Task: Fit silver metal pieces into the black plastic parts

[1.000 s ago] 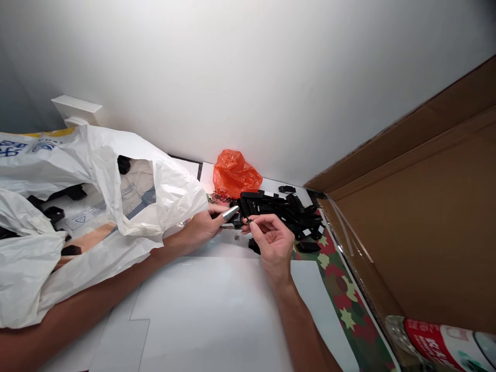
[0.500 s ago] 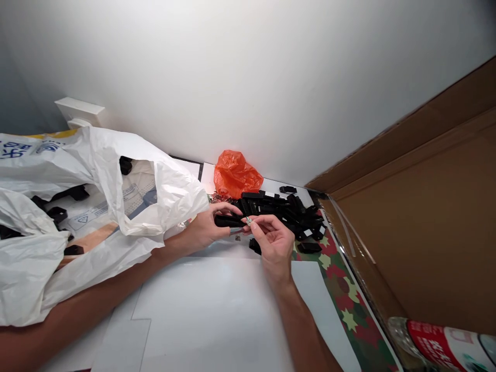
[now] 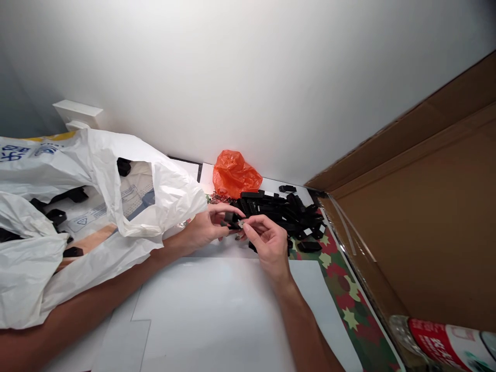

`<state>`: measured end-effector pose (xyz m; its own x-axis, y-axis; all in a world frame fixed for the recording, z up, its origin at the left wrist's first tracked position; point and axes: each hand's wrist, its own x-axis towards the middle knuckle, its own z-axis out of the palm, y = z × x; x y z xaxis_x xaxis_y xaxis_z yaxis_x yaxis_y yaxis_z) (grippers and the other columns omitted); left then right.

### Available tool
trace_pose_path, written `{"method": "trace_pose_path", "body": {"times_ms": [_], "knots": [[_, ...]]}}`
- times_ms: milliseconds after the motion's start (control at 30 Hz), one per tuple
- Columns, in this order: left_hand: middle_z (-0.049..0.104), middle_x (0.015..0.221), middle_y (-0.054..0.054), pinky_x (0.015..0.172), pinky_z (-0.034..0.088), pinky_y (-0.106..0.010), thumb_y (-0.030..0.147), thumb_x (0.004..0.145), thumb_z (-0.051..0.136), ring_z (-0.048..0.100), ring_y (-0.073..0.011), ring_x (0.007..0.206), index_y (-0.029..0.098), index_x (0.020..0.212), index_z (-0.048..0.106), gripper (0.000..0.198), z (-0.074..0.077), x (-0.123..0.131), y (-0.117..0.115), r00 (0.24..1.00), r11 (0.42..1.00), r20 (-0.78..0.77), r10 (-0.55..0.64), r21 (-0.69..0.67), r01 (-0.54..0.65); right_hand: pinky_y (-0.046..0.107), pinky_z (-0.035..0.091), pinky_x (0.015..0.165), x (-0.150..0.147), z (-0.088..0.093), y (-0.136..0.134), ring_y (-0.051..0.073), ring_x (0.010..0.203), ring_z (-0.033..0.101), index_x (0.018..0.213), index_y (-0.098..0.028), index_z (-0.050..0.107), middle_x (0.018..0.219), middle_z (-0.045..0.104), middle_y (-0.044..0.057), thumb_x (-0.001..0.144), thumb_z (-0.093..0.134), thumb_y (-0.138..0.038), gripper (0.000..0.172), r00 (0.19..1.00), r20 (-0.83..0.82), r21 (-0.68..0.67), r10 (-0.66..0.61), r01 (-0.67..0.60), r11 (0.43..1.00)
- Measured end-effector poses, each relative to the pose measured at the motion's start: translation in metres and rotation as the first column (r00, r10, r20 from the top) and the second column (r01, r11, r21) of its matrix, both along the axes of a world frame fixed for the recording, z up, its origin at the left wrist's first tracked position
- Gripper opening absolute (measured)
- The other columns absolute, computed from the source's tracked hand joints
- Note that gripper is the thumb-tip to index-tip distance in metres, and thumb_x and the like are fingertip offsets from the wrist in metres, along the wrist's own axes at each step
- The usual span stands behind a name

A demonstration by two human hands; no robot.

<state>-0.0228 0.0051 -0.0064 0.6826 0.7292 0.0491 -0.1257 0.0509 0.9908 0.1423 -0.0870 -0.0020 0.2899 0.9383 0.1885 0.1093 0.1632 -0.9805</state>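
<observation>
My left hand (image 3: 207,226) is closed round a black plastic piece (image 3: 231,217), thumb below and forefinger above it. Against the right end of that piece, my right hand (image 3: 269,243) pinches a small pale metal-looking part (image 3: 241,224); its exact kind is too small to make out. Both sets of fingertips nearly meet. Just behind them lies a heap of black plastic pieces (image 3: 271,209), some with white patches. Small shiny bits (image 3: 220,198) lie partly hidden behind my left hand.
A white plastic bag (image 3: 104,206) with black pieces inside spreads over my left forearm. An orange bag (image 3: 235,174) sits against the wall. Cardboard (image 3: 422,206) stands along the right, with a red-labelled bottle (image 3: 442,338) near it. White sheets (image 3: 209,310) cover the front.
The black piece has turned in my left hand, its end now facing more toward me. My right hand has shifted slightly left, bringing the small part against it.
</observation>
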Motion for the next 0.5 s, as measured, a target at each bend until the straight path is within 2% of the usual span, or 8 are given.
{"method": "trace_pose_path", "body": {"times_ms": [200, 367, 500], "knots": [[0.062, 0.08, -0.002, 0.05, 0.047, -0.02, 0.025, 0.077, 0.075, 0.054, -0.0116, 0.066, 0.015, 0.115, 0.076, 0.038, 0.0051, 0.0031, -0.0022, 0.997, 0.998, -0.05, -0.06, -0.016, 0.06, 0.025, 0.056, 0.06, 0.0019, 0.0012, 0.0008, 0.013, 0.062, 0.063, 0.085, -0.02, 0.072, 0.077, 0.069, 0.001, 0.088, 0.079, -0.037, 0.019, 1.0, -0.019, -0.003, 0.01, -0.011, 1.0], [0.064, 0.075, 0.0, 0.049, 0.044, -0.019, 0.022, 0.075, 0.072, 0.053, -0.0096, 0.061, 0.014, 0.116, 0.075, 0.041, 0.0098, 0.0024, -0.0033, 0.994, 0.995, -0.076, -0.072, -0.068, 0.067, 0.025, 0.055, 0.053, 0.0028, 0.002, 0.0017, 0.015, 0.061, 0.063, 0.086, -0.02, 0.073, 0.071, 0.07, 0.001, 0.085, 0.081, -0.039, 0.02, 0.982, -0.183, -0.023, 0.038, -0.043, 0.999], [0.066, 0.08, -0.002, 0.046, 0.04, -0.018, 0.023, 0.077, 0.071, 0.054, -0.0094, 0.061, 0.014, 0.115, 0.077, 0.039, 0.0064, 0.0038, -0.0019, 0.994, 0.998, -0.082, -0.068, 0.01, 0.069, 0.025, 0.054, 0.052, 0.0041, 0.0015, 0.0022, 0.015, 0.061, 0.063, 0.084, -0.02, 0.074, 0.071, 0.069, 0.001, 0.081, 0.084, -0.038, 0.02, 0.973, -0.225, -0.041, 0.039, -0.049, 0.998]]}}
